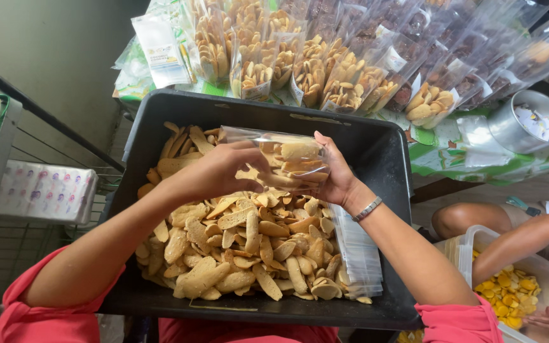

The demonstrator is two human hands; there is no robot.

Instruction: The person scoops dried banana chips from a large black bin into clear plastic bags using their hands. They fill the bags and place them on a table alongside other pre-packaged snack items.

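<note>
Right hand (333, 173) grips bag (281, 152) open, mouth facing left hand (227, 170), which pinches biscuits (243, 248); best fed flat, above tray (376, 146).

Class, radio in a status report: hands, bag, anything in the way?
Left hand at the bag's mouth. Right hand holds bag over tray of biscuits. Nothing in the way.

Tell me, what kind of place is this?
Probably a small home snack-packing spot: a black tub heaped with biscuits, rows of filled bags behind, and hands filling a clear bag.
</note>
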